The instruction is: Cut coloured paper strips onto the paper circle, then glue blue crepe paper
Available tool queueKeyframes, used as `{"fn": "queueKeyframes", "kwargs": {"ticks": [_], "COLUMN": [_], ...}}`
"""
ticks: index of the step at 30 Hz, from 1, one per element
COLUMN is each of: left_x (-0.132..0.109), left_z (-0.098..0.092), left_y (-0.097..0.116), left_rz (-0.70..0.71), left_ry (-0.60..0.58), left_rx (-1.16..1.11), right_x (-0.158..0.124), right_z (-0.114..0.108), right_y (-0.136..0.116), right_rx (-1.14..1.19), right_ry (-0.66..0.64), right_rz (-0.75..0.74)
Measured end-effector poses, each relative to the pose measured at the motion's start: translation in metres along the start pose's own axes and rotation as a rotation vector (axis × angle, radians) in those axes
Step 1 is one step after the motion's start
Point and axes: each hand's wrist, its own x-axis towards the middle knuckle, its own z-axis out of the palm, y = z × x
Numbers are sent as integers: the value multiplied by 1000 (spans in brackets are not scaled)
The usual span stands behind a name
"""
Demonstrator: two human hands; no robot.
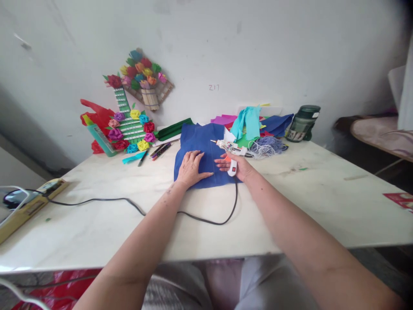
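A dark blue sheet (206, 133), creased and a little wavy at its edges, lies on the table in front of me; I cannot tell if it is paper or cloth. My left hand (191, 168) rests flat on its left part, fingers forward and thumb stretched to the right. Over the right part of the sheet, my right hand (241, 167) holds a white hot glue gun (232, 167) with a patterned barrel. Its nozzle points left, above the sheet. A black cord (206, 221) runs from the handle and passes beneath my left forearm.
A yellowish power strip (32, 206) is at the left edge. Paper-flower crafts (130, 120), a glue bottle (100, 135) and pens (161, 150) stand or lie back left. Coloured sheets (247, 122), string (267, 147) and a dark green bottle (302, 124) are back right.
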Motion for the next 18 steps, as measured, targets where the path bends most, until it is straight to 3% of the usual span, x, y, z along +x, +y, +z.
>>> {"fn": "queueKeyframes", "kwargs": {"ticks": [18], "left_x": [-1], "left_z": [14], "left_y": [-2], "left_rz": [-147], "left_ry": [-75], "left_rx": [71], "right_x": [-1], "right_z": [1], "right_y": [-2], "right_rx": [88], "right_ry": [76], "right_rz": [-23]}}
